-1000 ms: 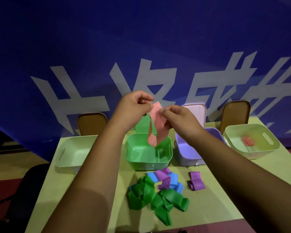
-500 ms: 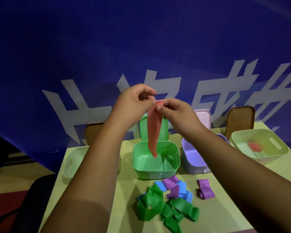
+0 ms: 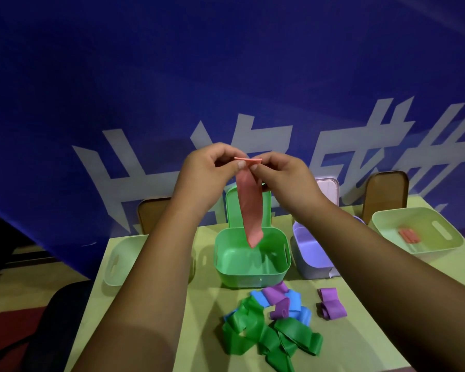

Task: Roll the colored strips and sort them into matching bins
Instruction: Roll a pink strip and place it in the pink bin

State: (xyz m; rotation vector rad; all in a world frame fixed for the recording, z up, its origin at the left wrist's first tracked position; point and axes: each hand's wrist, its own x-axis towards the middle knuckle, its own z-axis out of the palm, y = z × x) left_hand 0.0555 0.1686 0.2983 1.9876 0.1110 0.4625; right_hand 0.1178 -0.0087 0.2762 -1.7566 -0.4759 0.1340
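Now: pink strip (image 3: 249, 208) hangs in the air at 12 o'clock from me, its free end showing against the mouth of the green bin (image 3: 250, 280). I cannot tell how high above the bin it is.

Left hand (image 3: 210, 170): thumb and forefinger pinch the left corner of the top edge, other fingers curled. Right hand (image 3: 282, 175): same pinch on the right corner. The top edge looks turned over once. I judge this to be the first turn of the roll.

Handling: the strip drapes limp with a slight twist, so it is thin, light and soft, with no stiffness to help. Best held at the top corners and rolled downward under the thumbs. Loose turns will likely spring open.

Outward on the tabletop (image 3: 346, 342):
- Purple bin (image 3: 310, 267) just beside the green one, at its 3 o'clock.
- Pale bin (image 3: 387, 218) at 2 o'clock holds a pink roll (image 3: 410, 235), the likely destination.
- Second pale bin (image 3: 116, 267) at 10 o'clock.
- Pile of green, blue and purple strips (image 3: 253, 336) at 6 o'clock of the green bin.
- Lone purple strip (image 3: 332, 304) at its 5 o'clock.
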